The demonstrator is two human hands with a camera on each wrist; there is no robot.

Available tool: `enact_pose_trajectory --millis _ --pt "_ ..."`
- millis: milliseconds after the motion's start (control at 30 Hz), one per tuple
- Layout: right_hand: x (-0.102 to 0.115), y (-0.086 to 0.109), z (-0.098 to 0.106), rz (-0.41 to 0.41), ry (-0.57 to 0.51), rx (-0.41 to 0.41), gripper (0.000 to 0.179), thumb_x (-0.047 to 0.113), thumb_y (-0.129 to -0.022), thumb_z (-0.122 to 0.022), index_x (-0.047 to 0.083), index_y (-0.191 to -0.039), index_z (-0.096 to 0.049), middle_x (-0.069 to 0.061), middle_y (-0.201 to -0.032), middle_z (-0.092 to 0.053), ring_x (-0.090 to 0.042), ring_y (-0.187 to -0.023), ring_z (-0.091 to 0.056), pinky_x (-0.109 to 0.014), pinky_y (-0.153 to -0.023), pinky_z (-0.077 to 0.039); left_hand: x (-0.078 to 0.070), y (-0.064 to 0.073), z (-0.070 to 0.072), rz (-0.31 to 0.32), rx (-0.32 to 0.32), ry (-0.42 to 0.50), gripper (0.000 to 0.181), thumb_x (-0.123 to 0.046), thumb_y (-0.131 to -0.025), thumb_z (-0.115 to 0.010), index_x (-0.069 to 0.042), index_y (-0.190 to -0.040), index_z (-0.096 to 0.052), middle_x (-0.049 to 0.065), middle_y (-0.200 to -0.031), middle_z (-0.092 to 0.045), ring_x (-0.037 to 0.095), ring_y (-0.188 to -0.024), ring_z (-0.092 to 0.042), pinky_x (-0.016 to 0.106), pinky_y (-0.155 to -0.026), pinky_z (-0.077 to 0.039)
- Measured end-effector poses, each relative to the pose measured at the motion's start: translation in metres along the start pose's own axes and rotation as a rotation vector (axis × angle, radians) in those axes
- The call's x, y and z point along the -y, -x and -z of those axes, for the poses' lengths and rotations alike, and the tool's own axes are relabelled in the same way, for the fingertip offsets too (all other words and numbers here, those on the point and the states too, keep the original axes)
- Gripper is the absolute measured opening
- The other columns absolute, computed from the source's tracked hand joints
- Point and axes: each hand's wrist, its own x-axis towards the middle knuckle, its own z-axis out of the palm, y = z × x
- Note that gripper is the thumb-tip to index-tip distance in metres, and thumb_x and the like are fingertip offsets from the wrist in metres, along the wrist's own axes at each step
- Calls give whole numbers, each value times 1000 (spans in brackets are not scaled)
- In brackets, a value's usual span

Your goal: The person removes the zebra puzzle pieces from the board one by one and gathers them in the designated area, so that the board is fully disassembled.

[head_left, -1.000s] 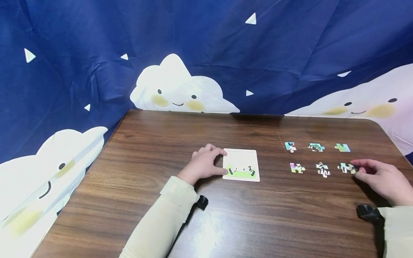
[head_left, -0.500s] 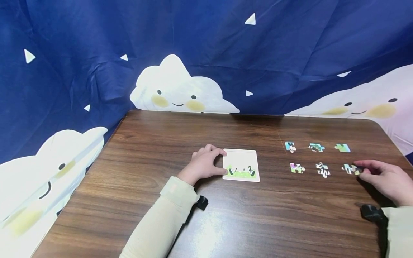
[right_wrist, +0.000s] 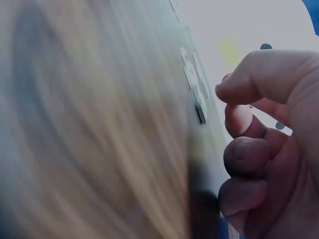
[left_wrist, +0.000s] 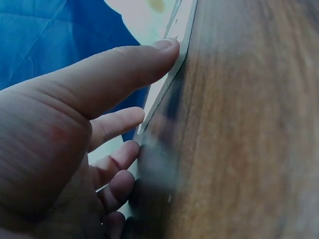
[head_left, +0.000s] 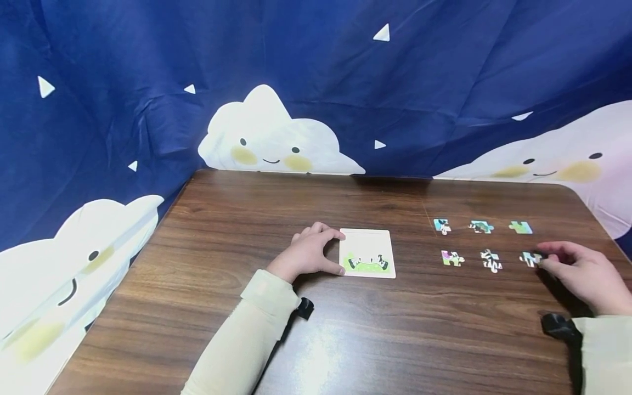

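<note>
My left hand [head_left: 308, 252] spreads its thumb and forefinger along the left side of a square white puzzle board [head_left: 366, 244] printed with zebra feet on grass. In the left wrist view the thumb [left_wrist: 162, 47] rests against the board's edge, the forefinger near its corner. Over on the right, my right hand [head_left: 587, 271] has its thumb and forefinger at the right end of a jigsaw piece [head_left: 530, 259], partly covering it in the head view. The right wrist view shows a small gap between the thumb [right_wrist: 234, 92] and the nearest piece, the other fingers curled.
Two more pieces, a pink-and-green one [head_left: 451, 258] and a striped one [head_left: 491, 260], share that row. Behind lie a blue piece [head_left: 442, 226], a dark-patterned piece [head_left: 481, 226] and a green-blue piece [head_left: 520, 227]. A blue curtain [head_left: 419, 82] hangs behind the wooden table [head_left: 163, 307].
The jigsaw piece by my right hand slid slightly right, and the hand then moved a little left over its end. My left thumb has slipped toward the board's near corner.
</note>
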Motion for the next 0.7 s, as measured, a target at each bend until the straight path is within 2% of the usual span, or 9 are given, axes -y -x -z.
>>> enact_pose_trajectory --millis 67,300,533,700 --pt "7 0 -1 3 -16 -4 29 10 -94 -61 -7 -117 -63 -16 -89 -66 -1 -66 -43 -25 -61 -33 -1 0 0 0 -1 0 75 -48 -73 -86 -30 -139 -56 2 -140 -46 24 -127 -43 43 -95 -32" --pt "35 0 -7 60 -107 -43 26 15 -95 -64 0 -115 -65 2 -72 -60 -4 -63 -47 -22 -58 -35 -1 1 -1 1 -3 2 74 -47 -73 -87 -30 -139 -56 3 -139 -47 23 -127 -43 43 -95 -32" --pt "69 2 -17 189 -151 -80 20 12 -93 -67 1 -110 -68 -3 -83 -58 0 -71 -46 -19 -63 -36 -2 2 0 2 -8 4 75 -48 -73 -87 -29 -139 -57 4 -138 -48 26 -125 -44 46 -97 -32" --pt "100 6 -33 290 -179 -97 18 7 -89 -69 4 -107 -70 -3 -85 -59 1 -73 -47 -18 -66 -37 -3 2 0 -4 -8 -3 75 -49 -73 -86 -29 -139 -57 4 -137 -48 26 -123 -46 46 -97 -33"
